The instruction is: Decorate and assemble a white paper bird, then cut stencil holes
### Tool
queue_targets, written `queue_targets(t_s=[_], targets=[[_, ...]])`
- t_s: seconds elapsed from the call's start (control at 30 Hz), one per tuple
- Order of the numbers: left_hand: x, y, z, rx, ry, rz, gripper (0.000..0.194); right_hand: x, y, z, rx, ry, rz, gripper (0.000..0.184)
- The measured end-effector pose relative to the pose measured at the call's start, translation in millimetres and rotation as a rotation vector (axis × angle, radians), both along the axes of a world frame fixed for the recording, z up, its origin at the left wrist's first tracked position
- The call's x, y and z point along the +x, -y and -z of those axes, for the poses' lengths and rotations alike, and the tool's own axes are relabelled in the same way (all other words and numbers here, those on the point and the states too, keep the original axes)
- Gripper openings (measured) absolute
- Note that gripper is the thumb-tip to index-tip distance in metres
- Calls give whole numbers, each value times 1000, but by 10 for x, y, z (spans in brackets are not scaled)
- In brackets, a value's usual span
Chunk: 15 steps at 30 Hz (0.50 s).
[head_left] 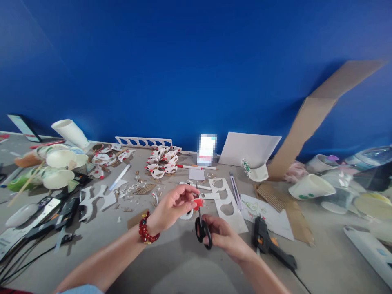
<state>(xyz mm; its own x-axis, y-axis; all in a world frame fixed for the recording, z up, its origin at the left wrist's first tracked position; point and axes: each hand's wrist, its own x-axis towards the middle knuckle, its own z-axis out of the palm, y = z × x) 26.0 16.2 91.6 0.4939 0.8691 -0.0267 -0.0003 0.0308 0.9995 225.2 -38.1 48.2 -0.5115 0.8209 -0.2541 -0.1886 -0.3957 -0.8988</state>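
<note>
Between thumb and fingers, my left hand pinches a small red piece, which looks like paper or thin card. My right hand has its fingers in the loops of black-handled scissors. The scissor blades point away from me and touch or overlap the red piece; whether they cut into it I cannot tell. Just beyond the hands lies a white sheet with rounded cut-outs. A cluster of small white cut-out birds with red beaks stands farther back, left of centre.
To the right lie a black glue gun, a utility knife and a drawing on paper. A bright phone leans against the blue wall. Paper cups, cardboard strips and cables crowd both sides. White scraps litter the table.
</note>
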Motion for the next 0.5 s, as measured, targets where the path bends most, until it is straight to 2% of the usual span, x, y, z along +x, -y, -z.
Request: queue_targets(t_s=[0.23, 0.33, 0.4, 0.5], targets=[[-4, 27, -54, -16, 0, -61, 29, -98, 8, -14, -195, -224, 6, 30], [-2, 43, -65, -21, -2, -59, 25, -143, 27, 27, -208, -300, -13, 35], [1, 57, -65, -13, 0, -51, 23, -159, 30, 57, -166, -267, 5, 41], [0, 73, -61, -3, 12, -55, 22, -156, 14, 68, -76, -92, 47, 41]])
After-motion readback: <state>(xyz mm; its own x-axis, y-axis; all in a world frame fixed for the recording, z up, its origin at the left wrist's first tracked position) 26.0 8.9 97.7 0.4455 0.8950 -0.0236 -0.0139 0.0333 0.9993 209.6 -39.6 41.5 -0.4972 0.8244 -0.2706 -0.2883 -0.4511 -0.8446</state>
